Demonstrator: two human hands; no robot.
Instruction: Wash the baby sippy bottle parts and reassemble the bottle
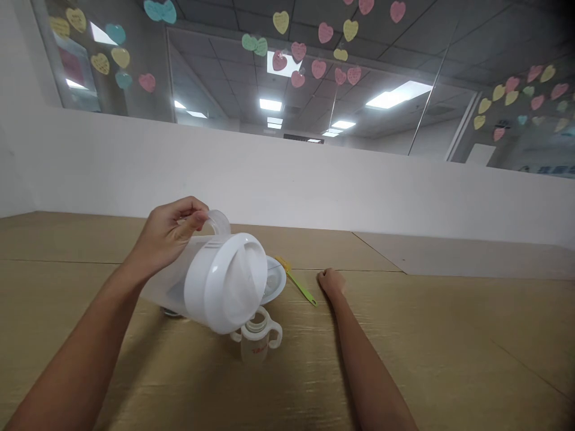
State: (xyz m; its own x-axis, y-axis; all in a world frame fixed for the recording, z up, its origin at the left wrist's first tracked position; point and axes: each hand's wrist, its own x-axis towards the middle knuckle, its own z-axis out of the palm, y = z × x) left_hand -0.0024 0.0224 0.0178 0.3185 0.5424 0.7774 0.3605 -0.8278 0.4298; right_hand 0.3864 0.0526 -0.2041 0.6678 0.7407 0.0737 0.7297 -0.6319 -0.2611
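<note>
head — left hand (166,236) on white jug (215,281)

Pastel paper hearts (318,69), white jug lid (227,282), red lettering on baby bottle (257,350)

Tan wood-grain table (449,347), seam lines across its top, low white partition wall (287,179) behind it, glass panes (148,48) above the wall, pink, yellow and teal paper hearts (281,23) stuck on the glass, grey tiled ceiling (404,42), rectangular white ceiling lights (395,94) switched on
</note>
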